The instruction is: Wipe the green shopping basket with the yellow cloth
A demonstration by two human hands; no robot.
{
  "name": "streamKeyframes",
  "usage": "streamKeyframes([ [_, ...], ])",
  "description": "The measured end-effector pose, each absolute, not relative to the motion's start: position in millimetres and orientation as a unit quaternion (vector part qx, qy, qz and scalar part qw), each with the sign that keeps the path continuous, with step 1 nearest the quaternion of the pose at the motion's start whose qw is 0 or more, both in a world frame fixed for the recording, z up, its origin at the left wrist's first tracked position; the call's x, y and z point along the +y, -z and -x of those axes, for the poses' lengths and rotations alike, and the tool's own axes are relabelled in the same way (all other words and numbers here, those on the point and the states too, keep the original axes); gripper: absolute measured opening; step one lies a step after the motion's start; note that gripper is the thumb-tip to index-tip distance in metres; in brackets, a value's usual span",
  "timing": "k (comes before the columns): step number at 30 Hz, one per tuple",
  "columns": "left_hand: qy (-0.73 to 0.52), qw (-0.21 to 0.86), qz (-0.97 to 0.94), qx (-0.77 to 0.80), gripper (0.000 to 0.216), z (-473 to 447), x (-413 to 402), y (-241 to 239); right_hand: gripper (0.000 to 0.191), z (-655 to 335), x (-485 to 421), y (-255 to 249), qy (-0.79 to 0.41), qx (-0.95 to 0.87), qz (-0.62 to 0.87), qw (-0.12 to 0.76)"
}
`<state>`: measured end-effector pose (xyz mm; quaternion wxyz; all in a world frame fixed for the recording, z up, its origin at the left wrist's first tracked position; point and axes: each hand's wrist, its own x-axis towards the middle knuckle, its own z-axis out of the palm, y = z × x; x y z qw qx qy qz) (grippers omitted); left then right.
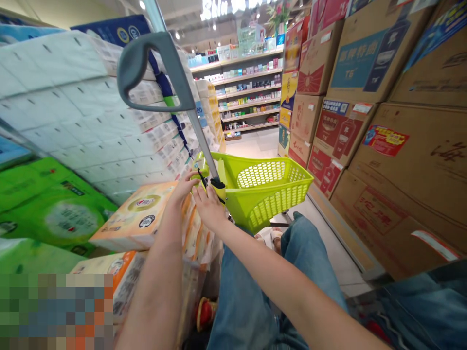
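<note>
Aisle; fingers (199, 176) masking basket (270, 194) joint.

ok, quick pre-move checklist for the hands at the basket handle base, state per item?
1. Left hand on the joint at the pole's base: ok, fingertips touch it.
2. Right hand at the same joint: ok, beside the black clip.
3. Grip closed on anything: cannot tell, fingers partly hidden.
4. Green basket upright: ok, nothing visible inside.
5. Telescopic handle extended: ok, grey grip up near the camera.
6. Aisle floor ahead free: ok.
</note>
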<state>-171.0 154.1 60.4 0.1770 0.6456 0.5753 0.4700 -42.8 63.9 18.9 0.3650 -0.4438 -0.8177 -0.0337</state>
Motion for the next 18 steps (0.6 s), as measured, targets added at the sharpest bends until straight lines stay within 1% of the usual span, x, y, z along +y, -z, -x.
streamKeyframes([
  [9, -0.469, 0.242, -0.622, 0.579, 0.039, 160, 176, -54, 0.052, 42, 90, -13, 0.049, -0.812, 0.460, 0.356],
  [13, -0.467, 0.250, -0.631, 0.567, 0.046, 156, 173, -53, 0.051, 34, 88, -14, 0.055, -0.808, 0.459, 0.366],
  [18, -0.478, 0.240, -0.636, 0.557, 0.056, 153, 158, -49, 0.050, 24, 69, -16, 0.060, -0.814, 0.456, 0.355],
])
